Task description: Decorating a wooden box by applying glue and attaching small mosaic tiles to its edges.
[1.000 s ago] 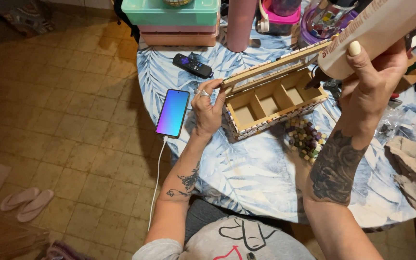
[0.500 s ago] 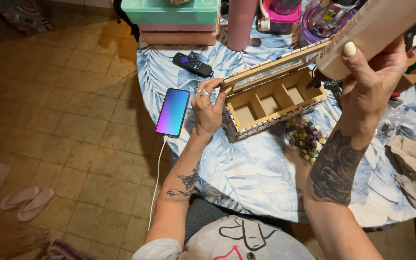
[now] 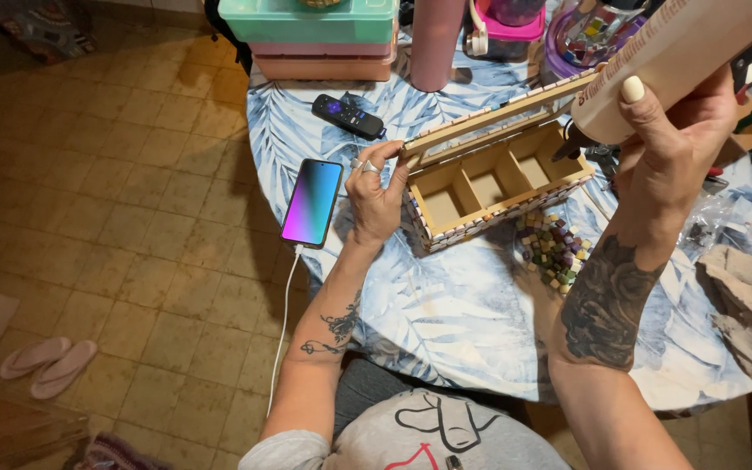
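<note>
A wooden box (image 3: 489,183) with three compartments and a raised lid stands on the round table (image 3: 446,305), its outer walls covered in small mosaic tiles. My left hand (image 3: 374,196) grips the lid's left corner and holds it up. My right hand (image 3: 674,144) is wrapped around a beige squeeze bottle (image 3: 676,52), tilted so its dark nozzle points down at the box's right end. A pile of small coloured tiles (image 3: 554,252) lies on the cloth just in front of the box.
A lit phone (image 3: 312,202) on a white cable lies at the table's left edge, a black remote (image 3: 347,116) behind it. Stacked plastic boxes (image 3: 311,35), a pink cylinder (image 3: 435,39) and jars line the back. Rough stone pieces (image 3: 750,300) sit right. Slippers (image 3: 50,365) lie on the floor.
The bottle in my right hand has shifted slightly, its nozzle staying over the box's right end. My left hand still holds the lid.
</note>
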